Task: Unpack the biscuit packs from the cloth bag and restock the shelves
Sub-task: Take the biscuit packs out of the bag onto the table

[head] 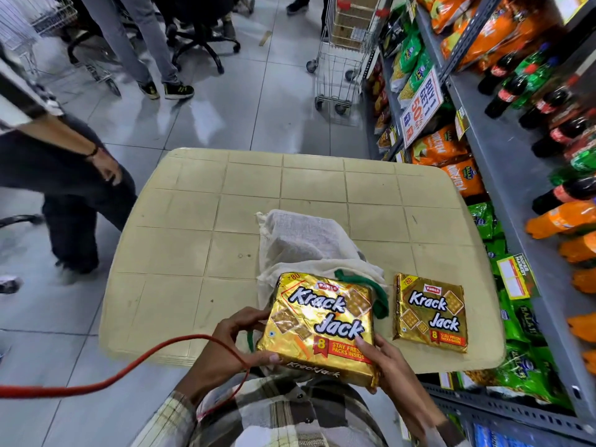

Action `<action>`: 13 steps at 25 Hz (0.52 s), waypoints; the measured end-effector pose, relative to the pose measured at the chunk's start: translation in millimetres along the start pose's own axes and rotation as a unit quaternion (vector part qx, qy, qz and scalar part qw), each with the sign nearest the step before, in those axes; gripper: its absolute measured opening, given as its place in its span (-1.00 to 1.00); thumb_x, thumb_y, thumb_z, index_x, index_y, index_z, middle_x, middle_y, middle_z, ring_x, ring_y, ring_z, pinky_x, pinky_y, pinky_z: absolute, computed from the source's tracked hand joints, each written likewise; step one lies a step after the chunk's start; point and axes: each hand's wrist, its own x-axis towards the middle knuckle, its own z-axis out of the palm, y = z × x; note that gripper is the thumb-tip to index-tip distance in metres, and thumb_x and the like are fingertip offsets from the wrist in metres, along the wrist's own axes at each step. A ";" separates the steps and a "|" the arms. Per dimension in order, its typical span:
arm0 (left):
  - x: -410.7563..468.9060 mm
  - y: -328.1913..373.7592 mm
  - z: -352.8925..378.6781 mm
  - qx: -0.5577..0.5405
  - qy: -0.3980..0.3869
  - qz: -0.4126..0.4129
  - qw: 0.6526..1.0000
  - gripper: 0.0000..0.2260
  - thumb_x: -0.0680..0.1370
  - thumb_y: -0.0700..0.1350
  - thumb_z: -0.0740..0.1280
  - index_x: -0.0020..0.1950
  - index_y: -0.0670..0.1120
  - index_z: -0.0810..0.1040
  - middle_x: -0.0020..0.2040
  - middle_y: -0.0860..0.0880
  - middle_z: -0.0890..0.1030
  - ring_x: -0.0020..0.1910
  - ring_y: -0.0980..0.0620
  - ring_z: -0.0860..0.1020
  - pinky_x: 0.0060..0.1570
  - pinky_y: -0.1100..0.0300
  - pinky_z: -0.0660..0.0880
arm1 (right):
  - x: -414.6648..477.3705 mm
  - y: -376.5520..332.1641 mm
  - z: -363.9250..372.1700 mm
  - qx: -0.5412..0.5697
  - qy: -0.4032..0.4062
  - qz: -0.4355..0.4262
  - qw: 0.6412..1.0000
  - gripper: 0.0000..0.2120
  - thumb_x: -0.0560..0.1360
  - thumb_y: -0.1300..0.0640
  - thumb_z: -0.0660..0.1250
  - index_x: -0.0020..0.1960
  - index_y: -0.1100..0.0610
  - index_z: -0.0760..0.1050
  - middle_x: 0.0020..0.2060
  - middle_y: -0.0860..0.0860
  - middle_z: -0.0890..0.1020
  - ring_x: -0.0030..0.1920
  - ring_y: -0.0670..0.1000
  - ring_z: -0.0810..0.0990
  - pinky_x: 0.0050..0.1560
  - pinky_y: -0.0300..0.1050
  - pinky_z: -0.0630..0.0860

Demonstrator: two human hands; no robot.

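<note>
Hands grip one gold biscuit pack (317, 324) between them: left hand (233, 346) clasps its left edge, right hand (390, 369) its lower right corner, just above the table's (200, 221) near edge. Behind the pack lies the cloth bag (303, 250), mouth open. A second pack (430, 312) lies flat right of it, near the shelves (503, 162).

You have 2 gold biscuit packs, the held pack (319, 321) and the lying pack (430, 312), 1 cloth bag (300, 240), 1 desk (193, 221), and 1 shopping trolley (342, 59).
</note>
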 end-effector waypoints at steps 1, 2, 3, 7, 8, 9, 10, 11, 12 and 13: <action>-3.7 3.3 -4.9 -0.001 -0.001 0.006 1.000 -0.40 0.26 -0.03 0.65 0.27 -0.04 0.60 0.12 -0.06 0.65 0.10 -0.05 0.60 0.10 0.21 0.50 | -3.4 -0.9 3.8 0.007 -0.004 0.002 1.000 -0.32 0.24 -0.18 0.52 0.28 0.04 0.47 0.05 0.10 0.71 -0.14 0.03 0.72 -0.41 -0.27 0.53; -7.4 5.5 -9.3 -0.002 -0.004 0.011 1.000 -0.41 0.26 -0.05 0.66 0.27 -0.05 0.61 0.11 -0.07 0.65 0.08 -0.07 0.61 0.09 0.20 0.50 | -7.3 0.0 7.3 0.021 -0.012 0.011 1.000 -0.36 0.30 -0.15 0.54 0.29 0.06 0.46 0.06 0.11 0.71 -0.08 0.08 0.72 -0.35 -0.23 0.57; -11.8 6.4 -14.1 -0.002 -0.007 0.014 1.000 -0.41 0.27 -0.08 0.66 0.27 -0.05 0.61 0.10 -0.09 0.66 0.07 -0.08 0.60 0.08 0.20 0.50 | -11.0 1.4 11.2 0.041 -0.020 0.020 0.999 -0.40 0.35 -0.08 0.53 0.30 0.09 0.44 0.07 0.13 0.70 -0.03 0.12 0.72 -0.27 -0.18 0.62; -28.5 16.7 -34.7 0.012 -0.012 0.030 0.999 -0.42 0.26 -0.08 0.66 0.26 -0.02 0.62 0.09 -0.08 0.66 0.07 -0.05 0.61 0.06 0.27 0.47 | -23.7 6.9 28.8 0.024 -0.029 0.047 0.998 -0.06 0.00 -0.18 0.69 0.28 0.06 0.44 0.10 0.12 0.69 0.05 0.18 0.69 0.01 -0.01 0.63; -31.5 20.5 -38.0 0.020 -0.014 0.032 0.999 -0.42 0.27 -0.06 0.66 0.26 -0.03 0.62 0.09 -0.07 0.66 0.07 -0.04 0.61 0.06 0.28 0.47 | -28.6 5.0 34.0 0.014 -0.030 0.046 0.998 -0.01 -0.12 -0.22 0.69 0.24 0.02 0.45 0.09 0.11 0.70 0.05 0.16 0.70 0.05 0.01 0.61; -34.6 23.8 -41.1 0.024 -0.011 0.038 0.999 -0.42 0.27 -0.04 0.66 0.26 -0.04 0.62 0.09 -0.06 0.66 0.06 -0.03 0.61 0.05 0.28 0.47 | -31.3 3.4 37.1 0.008 -0.032 0.042 0.999 0.02 -0.18 -0.24 0.68 0.22 0.00 0.45 0.07 0.10 0.71 0.04 0.16 0.70 0.08 0.03 0.60; -36.8 28.5 -42.7 0.019 -0.009 0.039 0.999 -0.42 0.27 -0.04 0.65 0.26 -0.05 0.62 0.09 -0.06 0.66 0.05 -0.03 0.61 0.05 0.28 0.47 | -35.0 0.4 39.5 0.001 -0.031 0.039 0.999 0.05 -0.22 -0.25 0.68 0.20 0.02 0.46 0.04 0.09 0.72 0.02 0.15 0.71 0.07 0.02 0.59; -38.9 29.6 -45.1 0.021 -0.004 0.052 0.998 -0.42 0.27 -0.06 0.65 0.26 -0.05 0.62 0.08 -0.07 0.66 0.05 -0.04 0.61 0.04 0.27 0.47 | -39.3 -5.0 42.7 -0.007 -0.045 0.034 0.998 0.07 -0.26 -0.26 0.67 0.19 0.04 0.47 0.00 0.08 0.73 -0.01 0.14 0.72 0.03 -0.02 0.60; -41.4 33.6 -46.5 0.011 -0.002 0.053 0.999 -0.42 0.27 -0.07 0.65 0.26 -0.05 0.62 0.07 -0.07 0.66 0.04 -0.04 0.61 0.03 0.26 0.48 | -43.7 -8.7 44.2 -0.013 -0.056 0.024 0.998 0.08 -0.29 -0.26 0.67 0.18 0.07 0.48 -0.03 0.07 0.74 -0.03 0.13 0.72 -0.04 -0.07 0.61; -42.7 38.9 -48.5 0.012 0.000 0.061 0.998 -0.42 0.26 -0.08 0.65 0.26 -0.04 0.62 0.06 -0.07 0.67 0.04 -0.05 0.61 0.03 0.25 0.49 | -49.8 -14.7 46.2 -0.012 -0.068 0.011 0.998 0.10 -0.30 -0.24 0.68 0.18 0.09 0.49 -0.05 0.09 0.74 -0.05 0.14 0.73 -0.11 -0.13 0.63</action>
